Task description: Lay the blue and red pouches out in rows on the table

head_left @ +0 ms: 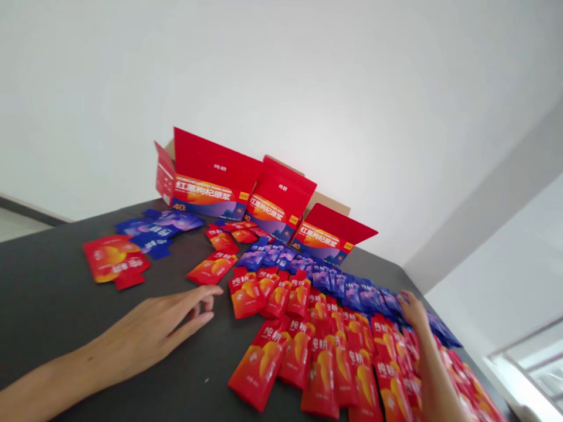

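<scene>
My left hand (171, 321) hovers over the dark table at the left, index finger stretched out, thumb apart, other fingers curled, holding nothing. Just beyond its fingertip lies a red pouch (247, 295) with orange fruit printed on it. My right hand (412, 309) reaches to the right end of a row of blue pouches (352, 291). Its fingers are bent closed on a blue pouch (390, 301) there; the fingertips are partly hidden. Below that row, several red pouches (323, 372) lie in overlapping rows, partly covered by my right forearm.
Three open red printed boxes stand along the back: a left box (206, 196), a middle box (275, 205) and a right box (323, 234). Loose blue pouches (152, 237) and a red pouch (114, 258) lie at the left of the table (185, 381). A white wall (281, 76) rises behind.
</scene>
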`<action>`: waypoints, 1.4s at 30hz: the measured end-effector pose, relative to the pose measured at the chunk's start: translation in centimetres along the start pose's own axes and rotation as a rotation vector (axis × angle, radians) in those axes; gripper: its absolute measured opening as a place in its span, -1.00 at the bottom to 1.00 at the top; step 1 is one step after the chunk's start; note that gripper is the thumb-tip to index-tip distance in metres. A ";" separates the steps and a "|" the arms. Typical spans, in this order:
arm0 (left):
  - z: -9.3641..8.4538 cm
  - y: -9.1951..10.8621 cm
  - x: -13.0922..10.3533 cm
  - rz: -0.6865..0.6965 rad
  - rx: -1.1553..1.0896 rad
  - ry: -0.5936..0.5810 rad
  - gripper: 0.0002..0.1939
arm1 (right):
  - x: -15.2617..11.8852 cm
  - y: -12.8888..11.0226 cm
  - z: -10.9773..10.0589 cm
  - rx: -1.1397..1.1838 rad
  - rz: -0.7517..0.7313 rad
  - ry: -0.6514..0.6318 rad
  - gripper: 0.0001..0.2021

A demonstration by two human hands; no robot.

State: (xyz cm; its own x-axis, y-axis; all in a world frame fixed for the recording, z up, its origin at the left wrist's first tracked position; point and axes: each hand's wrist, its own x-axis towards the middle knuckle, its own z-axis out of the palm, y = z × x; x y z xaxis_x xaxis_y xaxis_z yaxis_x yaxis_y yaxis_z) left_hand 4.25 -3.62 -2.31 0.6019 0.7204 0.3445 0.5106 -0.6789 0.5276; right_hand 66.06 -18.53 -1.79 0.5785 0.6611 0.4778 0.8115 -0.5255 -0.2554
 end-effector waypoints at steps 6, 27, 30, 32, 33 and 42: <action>-0.8 0.9 -0.3 0.046 0.071 0.063 -0.68 | 0.6 2.3 1.0 0.125 -0.070 -0.262 -0.52; -2.4 -5.7 2.0 -0.577 -0.137 0.842 -0.78 | -10.1 -56.9 11.3 0.473 -1.150 -0.548 -0.35; -2.5 -6.3 2.1 -0.617 -0.169 0.866 -0.80 | -11.9 -60.0 13.2 0.349 -1.087 -0.557 -0.33; -2.5 -6.4 2.1 -0.621 -0.165 0.866 -0.82 | -12.6 -60.9 13.8 0.290 -1.044 -0.551 -0.43; -2.5 -6.4 2.1 -0.620 -0.160 0.866 -0.83 | -12.9 -61.1 14.0 0.263 -1.028 -0.529 -0.47; -2.9 -6.7 2.1 -0.617 -0.129 0.883 -0.78 | -13.9 -60.6 13.6 0.185 -1.017 -0.299 -0.75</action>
State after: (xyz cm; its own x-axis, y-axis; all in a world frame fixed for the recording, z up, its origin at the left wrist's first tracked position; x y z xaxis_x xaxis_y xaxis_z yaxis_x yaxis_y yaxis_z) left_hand 0.34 2.85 -2.91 -0.4171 0.8149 0.4024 0.4747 -0.1822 0.8611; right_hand 9.94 11.43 -4.34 -0.3986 0.8597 0.3194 0.9087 0.4174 0.0105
